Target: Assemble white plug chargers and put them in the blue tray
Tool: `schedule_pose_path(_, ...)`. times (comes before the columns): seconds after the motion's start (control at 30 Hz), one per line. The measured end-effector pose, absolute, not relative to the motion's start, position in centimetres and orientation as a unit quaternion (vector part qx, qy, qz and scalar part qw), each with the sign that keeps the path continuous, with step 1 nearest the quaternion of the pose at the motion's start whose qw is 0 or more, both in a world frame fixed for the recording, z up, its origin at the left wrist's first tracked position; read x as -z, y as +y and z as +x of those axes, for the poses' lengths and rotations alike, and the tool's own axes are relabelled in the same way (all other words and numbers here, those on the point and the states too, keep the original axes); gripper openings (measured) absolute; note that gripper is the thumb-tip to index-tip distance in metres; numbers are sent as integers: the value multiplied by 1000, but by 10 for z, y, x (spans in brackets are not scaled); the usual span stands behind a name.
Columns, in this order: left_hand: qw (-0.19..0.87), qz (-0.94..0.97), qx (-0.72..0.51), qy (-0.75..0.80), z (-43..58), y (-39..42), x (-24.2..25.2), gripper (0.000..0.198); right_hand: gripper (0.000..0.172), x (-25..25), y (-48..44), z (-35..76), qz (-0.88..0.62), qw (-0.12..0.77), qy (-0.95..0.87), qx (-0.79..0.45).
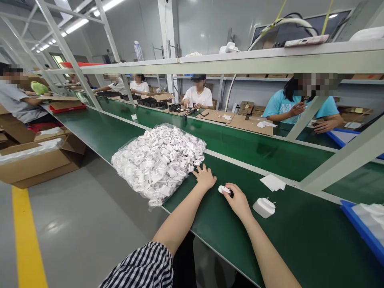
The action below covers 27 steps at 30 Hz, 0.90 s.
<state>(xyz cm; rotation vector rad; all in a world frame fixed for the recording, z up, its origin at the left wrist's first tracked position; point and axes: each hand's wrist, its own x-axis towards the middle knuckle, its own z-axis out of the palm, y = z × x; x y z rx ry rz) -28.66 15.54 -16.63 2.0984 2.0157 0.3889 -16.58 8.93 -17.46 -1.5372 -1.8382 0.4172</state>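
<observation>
A large clear bag of small white plastic parts point(160, 160) lies on the green work surface point(285, 236). My left hand point(205, 178) is at the bag's right edge, its fingers spread, the fingertips close to the nearest parts; whether they touch is hard to tell. Between the thumb and fingers of my right hand point(238, 200) is a small white plastic part point(224, 190), held just above or on the surface. To the right of that hand sits a larger white plastic housing point(264, 208) with thin prongs or wires at its edge. White paper sheets point(273, 183) lie behind it.
A blue tray point(364, 232) with white pieces stands at the right edge. A slanted metal post point(339, 148) and an overhead shelf point(210, 64) frame the bench. Several people sit opposite, among cardboard sheets point(250, 125). An open cardboard box point(42, 160) is on the floor at left.
</observation>
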Motion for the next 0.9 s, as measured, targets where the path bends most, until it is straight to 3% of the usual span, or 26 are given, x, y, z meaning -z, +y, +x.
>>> schedule_pose_path(0.3, 63, 713, -139, 685, -283, 148, 169, 50, 22, 163, 78, -168, -612, 318, -701, -183)
schedule_pose_path(0.57, -2, 703, -288, 651, -288, 136, 179, 30, 20, 171, 76, -165, -600, 382, -680, -181)
schedule_pose_path(0.63, -5, 677, -324, 661, -290, 140, 177, 28, 19, 176, 81, -167, -596, 388, -686, -153)
schedule_pose_path(0.73, 3, 669, -346, 658, -290, 147, 176, 26, 19, 178, 89, -175, -615, 324, -713, -95)
schedule_pose_path(0.8, 11, 674, -352, 649, -289, 151, 176, 24, 28, 171, 86, -176, -627, 288, -721, -58)
schedule_pose_path(0.9, 18, 668, -363, 650, -287, 153, 178, 22, 43, 146, 60, -162, -608, 362, -706, 46)
